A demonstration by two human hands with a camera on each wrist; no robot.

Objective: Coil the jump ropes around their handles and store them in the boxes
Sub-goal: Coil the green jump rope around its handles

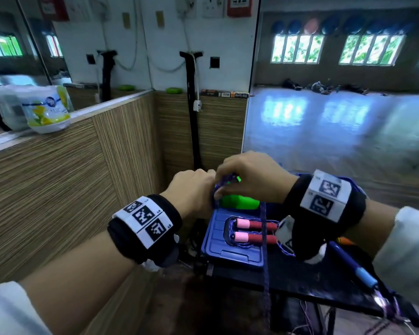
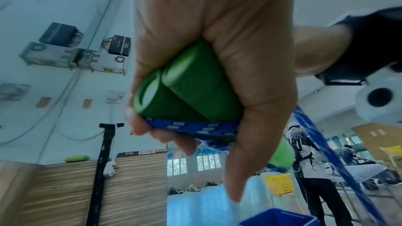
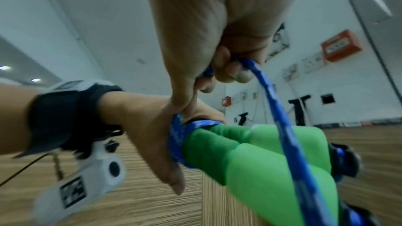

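My left hand (image 1: 194, 192) grips two green foam handles (image 2: 187, 90) held side by side, with a turn of blue braided rope (image 2: 195, 126) lying across them under my fingers. My right hand (image 1: 249, 177) pinches the same rope (image 3: 256, 71) just above the handles (image 3: 250, 152), and the rope (image 1: 265, 250) hangs down from it past the table edge. Below my hands a blue box (image 1: 218, 240) holds a coiled rope with red and pink handles (image 1: 252, 230). Both hands are raised over the box's far end.
The box stands on a black table (image 1: 300, 279). Another rope with a blue handle (image 1: 358, 269) lies at the table's right. A wood-panelled wall (image 1: 70, 177) runs along the left. A white tub (image 1: 49, 110) sits on its ledge, and a black stand (image 1: 194, 117) leans in the corner.
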